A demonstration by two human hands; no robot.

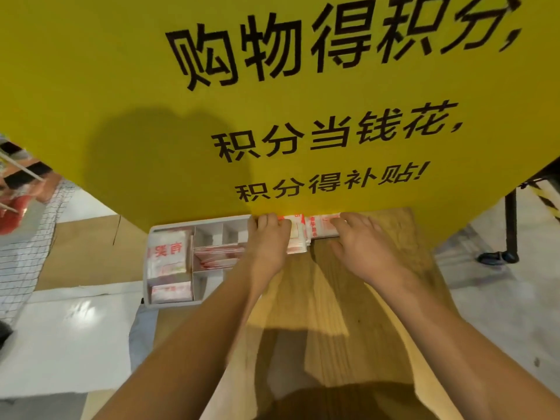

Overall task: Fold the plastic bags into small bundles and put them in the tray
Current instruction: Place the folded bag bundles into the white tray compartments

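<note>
Two hands meet on one folded plastic bag (298,236), which lies between them. My right hand (363,244) presses it with nearly straight fingers. My left hand (268,241) bends over its end, and I cannot tell if it grips. The bag seems light, soft and slippery, so pinching the folded edges is best. The tray (181,227) is just left of my left hand.

tray (169,228) left on table (348,298), bundles (168,262) inside, sign (121,86) behind
</note>
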